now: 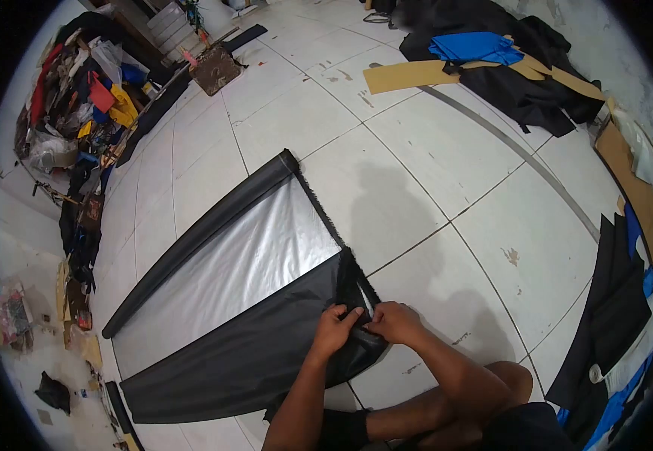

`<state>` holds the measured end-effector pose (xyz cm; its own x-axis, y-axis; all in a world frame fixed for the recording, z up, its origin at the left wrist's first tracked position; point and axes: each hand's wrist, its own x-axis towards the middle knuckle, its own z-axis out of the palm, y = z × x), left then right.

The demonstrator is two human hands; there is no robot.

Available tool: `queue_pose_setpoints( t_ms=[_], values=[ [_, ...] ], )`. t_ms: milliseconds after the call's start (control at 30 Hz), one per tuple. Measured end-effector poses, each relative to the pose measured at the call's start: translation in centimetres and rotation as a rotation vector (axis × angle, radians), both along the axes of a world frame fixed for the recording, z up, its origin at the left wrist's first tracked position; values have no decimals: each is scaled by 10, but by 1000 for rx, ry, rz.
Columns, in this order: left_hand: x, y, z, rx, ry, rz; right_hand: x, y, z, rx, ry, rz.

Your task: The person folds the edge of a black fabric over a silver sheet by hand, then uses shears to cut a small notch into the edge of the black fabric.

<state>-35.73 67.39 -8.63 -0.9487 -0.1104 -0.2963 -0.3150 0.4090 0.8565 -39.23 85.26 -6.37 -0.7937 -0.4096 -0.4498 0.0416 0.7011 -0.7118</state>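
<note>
A large sheet of black fabric (229, 353) with a silvery underside (244, 259) lies on the tiled floor, its far left side rolled into a long tube (199, 240). The right edge looks frayed. At the near right corner, my left hand (334, 328) pinches the black fabric between thumb and fingers. Close beside it, my right hand (393, 323) is closed on the same edge, its fingertips almost touching the left thumb. A small pale sliver shows in the fold between them.
Black cloth (492, 98), blue cloth (477, 47) and tan strips (409, 76) lie at the upper right. A long grey strip (522, 154) curves rightward. Fabric pieces (604, 308) lie at right. Mixed scraps (108, 98) fill the upper left, near a brown block (214, 70).
</note>
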Motion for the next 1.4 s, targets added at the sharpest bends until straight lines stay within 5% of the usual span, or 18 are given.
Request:
queue_pose_setpoints(
  t_ms=[333, 533, 633, 733, 833, 1267, 1400],
  values=[
    [0, -1, 5, -65, -45, 15, -12, 10, 0, 19, -169, -16],
    [1, -2, -2, 11, -46, 20, -4, 7, -3, 228, 63, 16],
    [1, -3, -3, -15, -17, -9, 1, 3, -5, 101, 289, -123],
    [0, 3, 8, -6, 24, 11, 2, -3, 15, -101, 149, -78],
    [-1, 4, 11, -20, 27, 8, 10, -4, 0, 1, 170, 170],
    [3, -5, -17, 81, -12, 47, -12, 7, 9, 51, -230, 0],
    [4, -5, -16, 55, -37, 56, -6, 5, -4, -7, -157, 21]
  ],
)
